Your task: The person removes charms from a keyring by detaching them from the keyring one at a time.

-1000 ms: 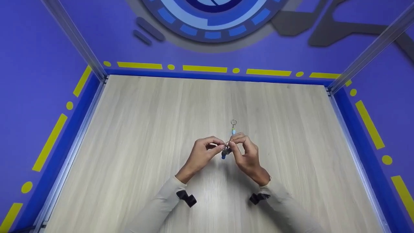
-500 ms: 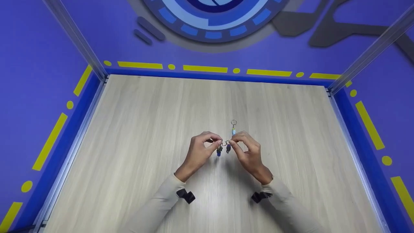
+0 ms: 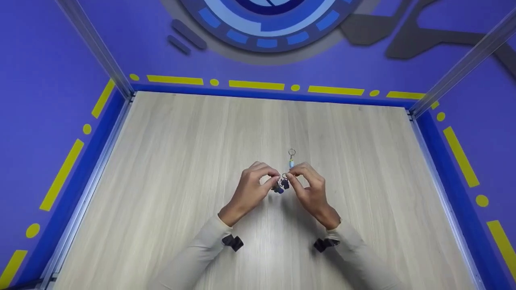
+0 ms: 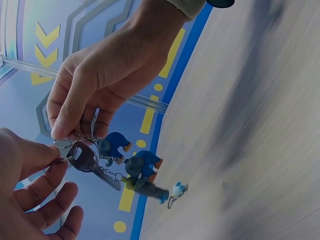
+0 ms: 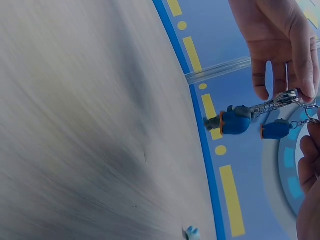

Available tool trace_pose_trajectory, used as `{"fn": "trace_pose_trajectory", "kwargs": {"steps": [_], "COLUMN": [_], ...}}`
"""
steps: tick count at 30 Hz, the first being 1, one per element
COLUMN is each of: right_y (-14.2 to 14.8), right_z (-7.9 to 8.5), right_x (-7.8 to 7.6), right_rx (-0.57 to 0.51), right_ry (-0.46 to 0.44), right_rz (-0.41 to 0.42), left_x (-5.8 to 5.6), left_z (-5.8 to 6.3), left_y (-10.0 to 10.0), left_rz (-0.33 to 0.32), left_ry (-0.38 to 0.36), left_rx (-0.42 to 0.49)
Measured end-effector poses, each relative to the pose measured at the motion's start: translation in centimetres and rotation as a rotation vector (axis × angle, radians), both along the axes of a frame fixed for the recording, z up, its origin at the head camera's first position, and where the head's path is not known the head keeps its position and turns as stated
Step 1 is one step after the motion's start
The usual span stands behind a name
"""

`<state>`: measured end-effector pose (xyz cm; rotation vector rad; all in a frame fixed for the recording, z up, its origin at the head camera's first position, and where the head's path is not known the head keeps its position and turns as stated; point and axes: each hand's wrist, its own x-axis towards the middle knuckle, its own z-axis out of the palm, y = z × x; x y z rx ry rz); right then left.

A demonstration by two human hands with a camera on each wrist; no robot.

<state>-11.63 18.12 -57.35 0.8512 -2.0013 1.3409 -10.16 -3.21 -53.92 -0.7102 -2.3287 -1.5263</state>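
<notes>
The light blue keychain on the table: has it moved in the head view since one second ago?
No. Against the table's back edge, the light blue keychain shows no visible shift, neither sideways nor nearer or farther.

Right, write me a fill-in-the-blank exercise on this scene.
Charms with grey heads and ____ bodies hang between the left hand and right hand.
In the left wrist view, a broad-headed metal ____ hangs beside them.
The pale keychain lies on the wood-grained ____.
Dashes and dots lining the wall are ____.

Missing: blue; key; table; yellow
</notes>
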Motion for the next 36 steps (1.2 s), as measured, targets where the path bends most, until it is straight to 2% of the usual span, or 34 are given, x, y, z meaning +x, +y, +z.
{"fn": "trace_pose_trajectory", "kwargs": {"steps": [9, 18, 24, 36], "right_y": [1.7, 4.1, 5.8, 7.4], "right_z": [-0.6, -2.3, -3.7, -5.5], "right_x": [-0.1, -0.9, -2.3, -6.9], "right_rx": [0.010, 0.083, 0.135, 0.121], "right_ry": [-0.115, -0.172, -0.236, -0.492], "right_rz": [-0.084, -0.100, -0.128, -0.197], "left_x": [0.0, 0.0, -0.1, -0.2], "left_z": [-0.1, -0.3, -0.4, -0.7], "left_y": [-1.0, -1.7, -1.8, -2.2], "left_rz": [0.019, 0.039, 0.035, 0.027], "left_ry": [0.004, -0.016, -0.037, -0.040], "left_rx": [-0.029, -0.007, -0.003, -0.003]}}
